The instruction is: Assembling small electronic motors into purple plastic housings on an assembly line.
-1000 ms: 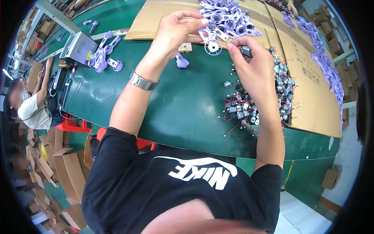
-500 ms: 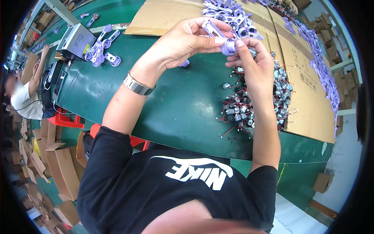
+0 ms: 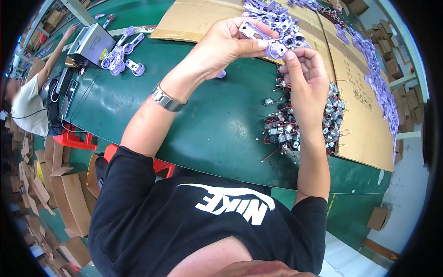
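Observation:
A light purple plastic housing (image 3: 276, 50), with a long slotted arm and a round cup-like end, is raised above the bench. My left hand (image 3: 226, 44) grips it between thumb and fingers, the slotted arm lying along the fingers. Close by the round end is my right hand (image 3: 307, 76), its thumb and fingertips pinched together at the rim. Whatever that pinch holds is hidden by the fingers. Below my right hand and forearm lies a heap of small silver motors (image 3: 284, 130) with red wires. Beyond both hands rises a pile of similar purple housings (image 3: 272, 11).
Flattened cardboard (image 3: 355, 120) covers the right part of the green bench (image 3: 207, 129). More purple parts (image 3: 380, 87) line its far right edge. At the left stand a grey box-shaped device (image 3: 92, 45) and several purple housings (image 3: 121, 57). A co-worker (image 3: 31, 108) sits beyond.
The housing has turned so its round end faces up more. My right fingers have shifted from around the cup to its near right rim. The co-worker's arm reaches higher.

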Tool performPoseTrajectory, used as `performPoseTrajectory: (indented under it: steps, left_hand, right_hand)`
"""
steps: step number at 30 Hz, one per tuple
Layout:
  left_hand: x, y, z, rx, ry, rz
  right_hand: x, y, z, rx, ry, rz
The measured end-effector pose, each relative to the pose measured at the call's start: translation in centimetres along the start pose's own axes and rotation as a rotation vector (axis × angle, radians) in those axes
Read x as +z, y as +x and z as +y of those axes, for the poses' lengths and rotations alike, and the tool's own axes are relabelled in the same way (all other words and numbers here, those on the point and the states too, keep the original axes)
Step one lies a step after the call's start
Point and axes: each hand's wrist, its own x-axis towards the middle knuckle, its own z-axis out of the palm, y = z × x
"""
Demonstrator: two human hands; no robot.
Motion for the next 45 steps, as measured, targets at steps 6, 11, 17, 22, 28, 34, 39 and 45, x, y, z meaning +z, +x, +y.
performPoseTrajectory:
  steps: [6, 11, 17, 22, 28, 34, 39, 45]
  left_hand:
    - [0.0, -0.7, 0.2, -0.011, -0.119, 0.038]
    - [-0.3, -0.5, -0.2, -0.093, -0.142, -0.003]
    - [0.0, -0.9, 0.8, -0.212, -0.087, 0.003]
    - [0.3, -0.9, 0.6, -0.234, -0.118, 0.048]
    - [0.1, -0.8, -0.2, -0.204, -0.088, 0.1]
    - [0.5, -0.9, 0.1, -0.217, 0.004, 0.175]
    - [1.4, -1.2, 0.4, -0.219, 0.065, 0.234]
    - [1.7, -1.3, 0.3, -0.206, 0.086, 0.212]
  right_hand:
    - [0.5, 0.1, 0.1, 0.159, 0.289, -0.112]
    - [-0.1, 0.6, 0.4, 0.157, 0.427, -0.08]
    - [-0.6, 0.7, 0.5, 0.216, 0.533, -0.057]
    - [-0.7, 0.8, 0.2, 0.251, 0.594, -0.039]
    - [0.0, 0.2, -0.1, 0.064, 0.241, 0.012]
    - [0.9, -1.3, -1.5, -0.401, -0.433, 0.168]
    - [1.4, -1.6, -1.6, -0.511, -0.571, 0.177]
    - [1.5, -1.8, -1.7, -0.51, -0.494, 0.156]
